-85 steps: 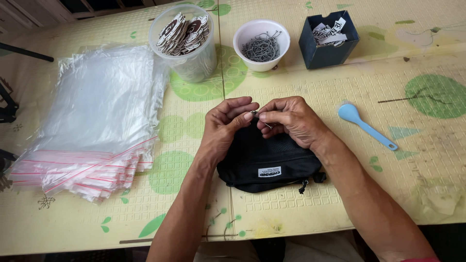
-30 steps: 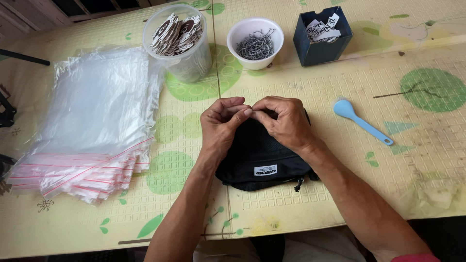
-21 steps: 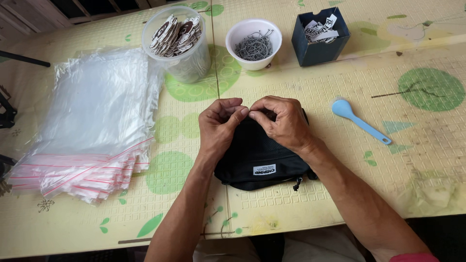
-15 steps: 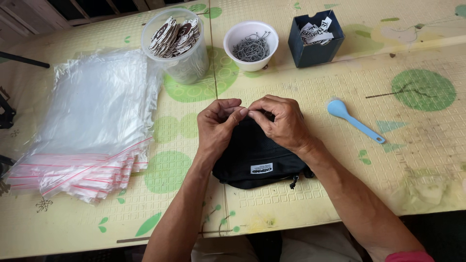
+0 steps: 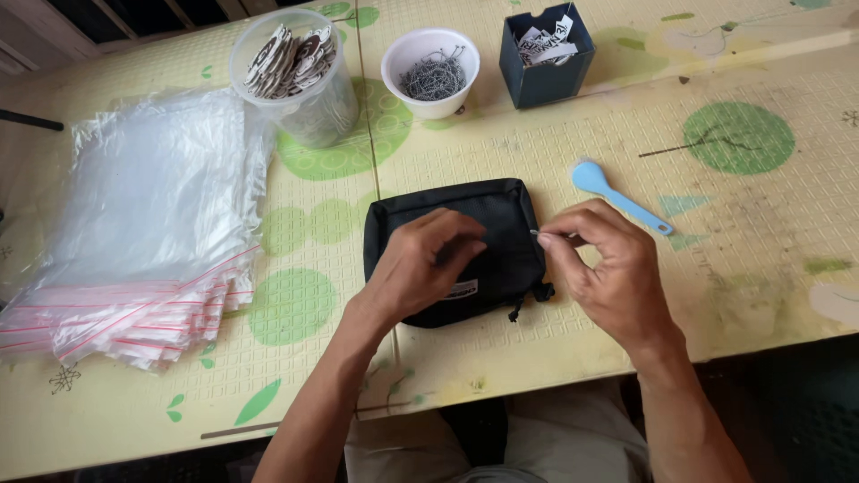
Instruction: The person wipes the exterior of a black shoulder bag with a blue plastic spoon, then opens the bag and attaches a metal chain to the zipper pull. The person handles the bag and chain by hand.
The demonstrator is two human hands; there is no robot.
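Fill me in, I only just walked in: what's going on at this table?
A person works on a small black pouch on the table. The left hand rests on it; the right hand pinches something thin at its right edge. A stack of clear zip bags lies to the left.

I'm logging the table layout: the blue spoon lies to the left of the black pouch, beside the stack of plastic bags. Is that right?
Not quite. The head view shows the blue spoon to the right of the black pouch, just beyond the right hand. The stack of plastic bags is on the pouch's left, away from the spoon.
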